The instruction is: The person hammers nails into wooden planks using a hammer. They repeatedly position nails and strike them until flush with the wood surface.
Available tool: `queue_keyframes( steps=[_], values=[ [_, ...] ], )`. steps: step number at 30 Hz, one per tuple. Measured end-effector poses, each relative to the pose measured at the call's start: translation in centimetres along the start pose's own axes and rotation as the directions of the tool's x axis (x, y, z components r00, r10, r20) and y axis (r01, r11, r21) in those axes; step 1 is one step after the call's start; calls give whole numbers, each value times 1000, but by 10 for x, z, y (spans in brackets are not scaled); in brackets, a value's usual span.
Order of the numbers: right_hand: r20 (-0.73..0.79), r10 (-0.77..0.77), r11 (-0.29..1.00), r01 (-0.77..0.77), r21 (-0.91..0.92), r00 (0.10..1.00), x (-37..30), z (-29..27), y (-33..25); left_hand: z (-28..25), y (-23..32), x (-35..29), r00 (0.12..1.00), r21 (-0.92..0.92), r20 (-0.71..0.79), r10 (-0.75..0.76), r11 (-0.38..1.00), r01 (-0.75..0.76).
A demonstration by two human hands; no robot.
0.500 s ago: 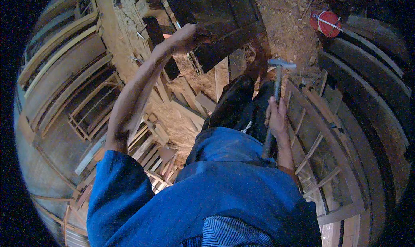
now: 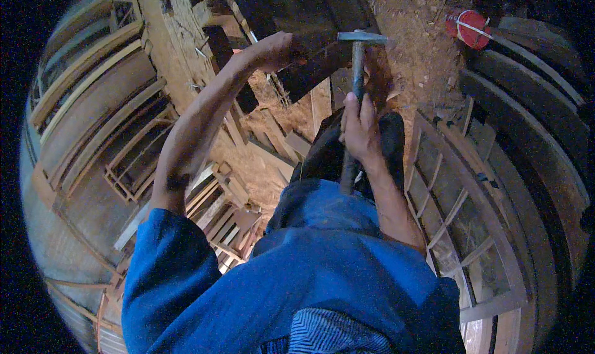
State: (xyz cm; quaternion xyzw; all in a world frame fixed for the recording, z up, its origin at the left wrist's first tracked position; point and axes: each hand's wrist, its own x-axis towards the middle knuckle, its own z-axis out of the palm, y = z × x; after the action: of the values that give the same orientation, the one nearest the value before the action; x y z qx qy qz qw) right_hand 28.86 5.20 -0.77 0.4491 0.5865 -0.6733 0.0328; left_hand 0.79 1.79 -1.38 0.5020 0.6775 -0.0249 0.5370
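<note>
My right hand (image 2: 362, 126) is closed round the handle of a hammer (image 2: 357, 69). The hammer stands upright in view, its pale metal head over the lower right part of a dark wooden panel (image 2: 334, 10). At the panel's left side is my left hand (image 2: 276, 50), bent at the wrist, with its fingers curled in toward the dark wood. Dim light hides most of those fingers, and whatever they pinch cannot be made out. The panel has framed, recessed sections and stands in front of my legs.
A rough timber bench (image 2: 180, 38) runs along the left of the panel. Wood offcuts (image 2: 273, 140) lie on the sawdust floor. To my right leans a paned window frame (image 2: 462, 199). A red bundle (image 2: 468, 29) with a white band lies at the far right; boards stack at left.
My right hand has moved left and away from my body, carrying the hammer, whose head now overlaps the panel. The left hand stays nearly where it was.
</note>
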Motion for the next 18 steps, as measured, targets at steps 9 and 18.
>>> queue_keyframes(
  steps=[9, 18],
  values=[
    [59, -19, 996, 14, 87, 998, 12, 7, 11, 10, -14, 11, 995, 33, -53, 90, 996, -88],
    [161, 151, 970, -177, 168, 975, 16, -9, -19, 9, -12, 17, 1000, 28, 31, 6, 1000, -7]
  ],
)
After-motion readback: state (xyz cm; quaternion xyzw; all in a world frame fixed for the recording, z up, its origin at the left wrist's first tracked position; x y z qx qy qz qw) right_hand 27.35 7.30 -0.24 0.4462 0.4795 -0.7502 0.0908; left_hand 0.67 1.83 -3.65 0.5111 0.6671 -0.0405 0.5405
